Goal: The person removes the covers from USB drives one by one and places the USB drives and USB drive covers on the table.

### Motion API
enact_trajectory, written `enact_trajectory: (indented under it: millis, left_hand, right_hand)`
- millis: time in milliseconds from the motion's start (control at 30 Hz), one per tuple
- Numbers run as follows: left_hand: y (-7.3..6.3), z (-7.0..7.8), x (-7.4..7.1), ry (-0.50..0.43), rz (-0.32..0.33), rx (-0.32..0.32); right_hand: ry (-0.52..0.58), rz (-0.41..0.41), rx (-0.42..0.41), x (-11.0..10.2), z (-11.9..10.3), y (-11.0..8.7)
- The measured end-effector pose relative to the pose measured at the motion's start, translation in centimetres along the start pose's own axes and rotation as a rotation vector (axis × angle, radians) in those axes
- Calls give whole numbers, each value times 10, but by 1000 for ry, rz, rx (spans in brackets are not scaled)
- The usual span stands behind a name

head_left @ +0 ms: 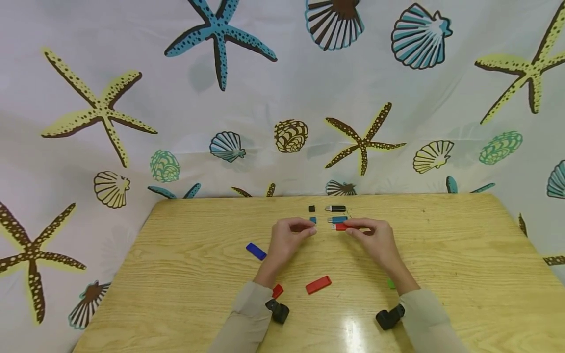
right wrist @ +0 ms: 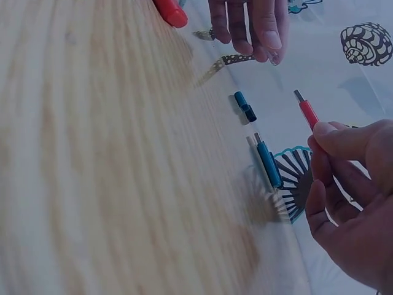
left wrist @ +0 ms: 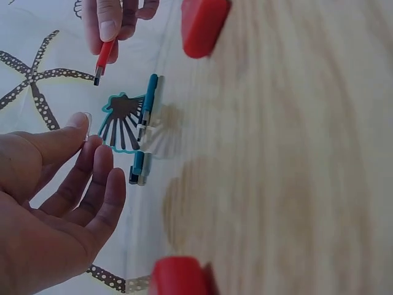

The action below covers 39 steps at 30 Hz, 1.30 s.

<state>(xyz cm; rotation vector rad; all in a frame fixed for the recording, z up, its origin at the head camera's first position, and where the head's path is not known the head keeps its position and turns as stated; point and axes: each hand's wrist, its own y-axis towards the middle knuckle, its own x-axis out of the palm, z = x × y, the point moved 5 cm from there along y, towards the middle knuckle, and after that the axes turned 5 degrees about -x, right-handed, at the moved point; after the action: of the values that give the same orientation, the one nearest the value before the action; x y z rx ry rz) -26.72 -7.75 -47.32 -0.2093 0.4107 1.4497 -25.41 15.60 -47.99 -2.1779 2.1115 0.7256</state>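
My left hand [head_left: 284, 242] pinches a small clear piece [left wrist: 88, 125], seemingly a cap, between thumb and fingertips. In my right hand [head_left: 376, 241] a red USB stick [right wrist: 309, 114] is pinched by its body, its metal plug pointing left toward the other hand. Just beyond the right fingertips lies a blue USB stick [head_left: 338, 219] with its plug bare. A black USB stick [head_left: 337, 209] lies behind that one, also uncapped. To the left of them, a blue cap [head_left: 313, 219] and a black cap [head_left: 312, 209] sit in line with their sticks.
On the wooden table [head_left: 185, 274], a dark blue stick [head_left: 256, 251] lies left of the left hand. A larger red stick [head_left: 318, 284] lies between the forearms. Another red piece [head_left: 277, 291] and a green piece [head_left: 391, 284] are partly hidden by the arms. A patterned cloth [head_left: 265, 108] hangs behind.
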Motion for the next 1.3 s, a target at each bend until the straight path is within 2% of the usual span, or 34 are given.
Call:
enact_trajectory:
  millis: [133, 333, 700, 1300]
  left_hand:
    - [3, -4, 3, 43, 5, -22]
    - [7, -9, 6, 127, 5, -35]
    - [16, -3, 10, 230, -51, 10]
    - [22, -9, 16, 346, -20, -104]
  right_hand:
    - [-10, 3, 37, 2, 4, -1]
    - [-42, -13, 47, 7, 11, -2]
    - [-110, -44, 93, 12, 16, 7]
    - [-181, -78, 103, 15, 19, 15]
